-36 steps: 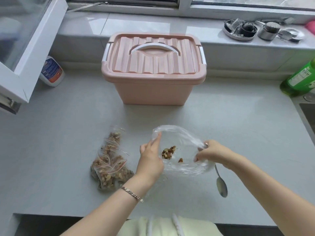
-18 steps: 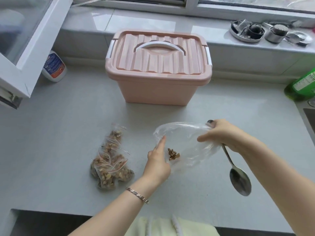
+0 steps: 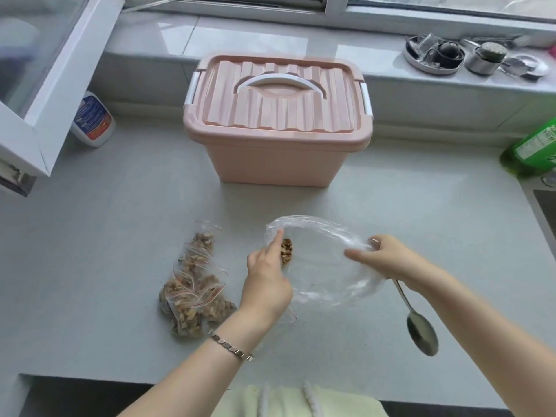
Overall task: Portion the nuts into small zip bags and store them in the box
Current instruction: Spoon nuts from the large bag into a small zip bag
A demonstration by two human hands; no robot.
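Clear plastic bag (image 3: 325, 266): left hand (image 3: 267, 284) pinches its rim beside nuts (image 3: 286, 251); right hand (image 3: 388, 260) grips opposite rim and spoon (image 3: 421, 332).

A clear plastic bag (image 3: 328, 275) lies open on the grey worktop (image 3: 120, 236). The right hand (image 3: 388, 260) grips its right rim, and a spoon (image 3: 421, 329) sticks out beneath that hand. The left hand (image 3: 267, 284) is at the left rim, forefinger straight beside a few walnut pieces (image 3: 286, 251); its grip is hidden. Filled small zip bags (image 3: 192, 293) are heaped to the left. Behind stands a pink storage box (image 3: 276, 158) with its lid on.
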